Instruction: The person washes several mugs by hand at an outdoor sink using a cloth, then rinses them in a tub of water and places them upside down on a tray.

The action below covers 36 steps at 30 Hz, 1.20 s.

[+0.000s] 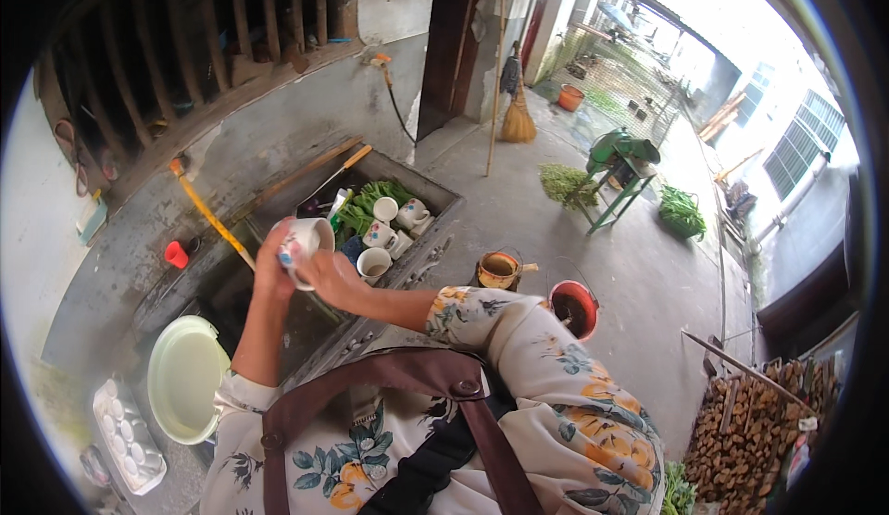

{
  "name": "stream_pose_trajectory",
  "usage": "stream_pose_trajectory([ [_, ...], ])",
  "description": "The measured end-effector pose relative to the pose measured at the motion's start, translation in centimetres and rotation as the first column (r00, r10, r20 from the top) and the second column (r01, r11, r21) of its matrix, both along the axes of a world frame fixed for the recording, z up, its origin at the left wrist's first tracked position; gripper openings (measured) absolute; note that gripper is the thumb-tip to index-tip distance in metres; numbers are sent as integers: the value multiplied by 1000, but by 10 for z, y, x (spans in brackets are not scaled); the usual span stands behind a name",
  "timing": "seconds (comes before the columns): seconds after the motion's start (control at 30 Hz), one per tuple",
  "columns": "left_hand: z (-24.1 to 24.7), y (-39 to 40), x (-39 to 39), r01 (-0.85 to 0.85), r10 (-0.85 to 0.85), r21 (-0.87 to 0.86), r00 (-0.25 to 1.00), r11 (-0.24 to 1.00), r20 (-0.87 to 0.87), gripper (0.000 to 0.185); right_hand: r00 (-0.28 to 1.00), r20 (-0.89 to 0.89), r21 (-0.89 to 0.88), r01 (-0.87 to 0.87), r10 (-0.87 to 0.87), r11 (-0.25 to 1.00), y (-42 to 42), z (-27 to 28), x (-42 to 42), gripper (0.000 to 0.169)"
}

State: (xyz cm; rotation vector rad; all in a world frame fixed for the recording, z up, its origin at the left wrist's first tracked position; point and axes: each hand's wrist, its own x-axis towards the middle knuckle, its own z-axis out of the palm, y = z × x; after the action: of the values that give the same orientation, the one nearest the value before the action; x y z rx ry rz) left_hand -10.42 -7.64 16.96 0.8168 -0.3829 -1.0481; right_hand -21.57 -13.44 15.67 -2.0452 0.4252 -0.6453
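Note:
Over a concrete wash trough, a white floral mug is tilted with its mouth turned to the right. My left hand grips its outer side. My right hand is curled against the lower rim, its fingers slightly blurred and partly hidden. Just right of my hands, several white mugs are grouped in the trough's far compartment, some bearing printed flowers. One mug stands upright near the divider with liquid inside. Leafy greens lie behind them. The near compartment looks dark and wet.
A yellow tube slants into the trough. On the left are a pale green basin and a white tray of cups. Buckets, a green machine, a broom and stacked firewood stand to the right.

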Motion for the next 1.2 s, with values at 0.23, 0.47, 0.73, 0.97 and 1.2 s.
stream_pose_trajectory([
  [0.23, -23, -3, -5, 12, -13, 10, 989, 1000, 148, 32, 994, -110, 4, 26, -25, 1000, 4, -26, -18, 43],
  [0.47, 1, 11, -8, 29, -8, -172, 992, 985, 122, 40, 999, 40, -51, 8, -6, 999, 29, 14, -12, 41],
  [0.73, 16, 7, -17, 340, -335, 220, 940, 914, -63, 38, 939, -163, -906, -264, 305, 331, -50, 9, -47, 39],
  [0.97, -14, 6, -16, -39, 65, -85, 941, 996, 332, 46, 923, 301, 875, -169, -238, 454, 7, 48, 9, 30],
  [1.2, 20, 21, -41, -28, 19, 245, 999, 969, 38, 31, 918, 167, -930, 25, 359, 368, -41, 6, -50, 35],
])
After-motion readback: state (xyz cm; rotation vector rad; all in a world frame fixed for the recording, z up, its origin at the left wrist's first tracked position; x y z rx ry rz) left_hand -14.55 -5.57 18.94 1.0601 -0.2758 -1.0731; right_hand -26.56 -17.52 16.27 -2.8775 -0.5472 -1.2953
